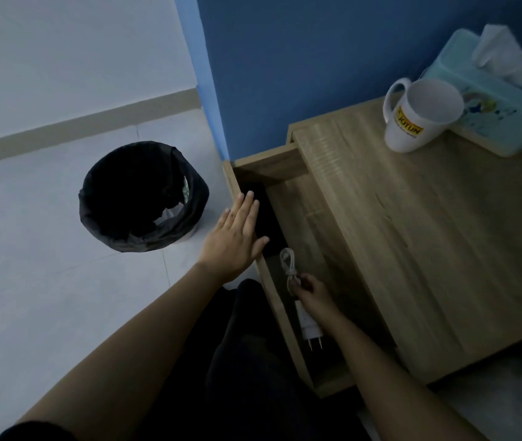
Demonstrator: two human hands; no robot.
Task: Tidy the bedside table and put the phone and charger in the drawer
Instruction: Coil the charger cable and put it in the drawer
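Observation:
The wooden bedside table [428, 237] has its drawer [304, 198] pulled open toward me. A dark phone [269, 224] lies flat in the drawer's far part, partly hidden under my left hand [237, 237], which is flat with fingers apart over the drawer's front panel. A white charger [309, 326] with its coiled cable [288, 262] lies inside the drawer. My right hand [312, 294] reaches into the drawer and pinches the cable near its bundle.
On the tabletop stand a white mug [419, 119] with a yellow label and a pale green tissue box [492, 100]. A black-lined waste bin [142, 195] sits on the tiled floor to the left. A blue wall rises behind the table.

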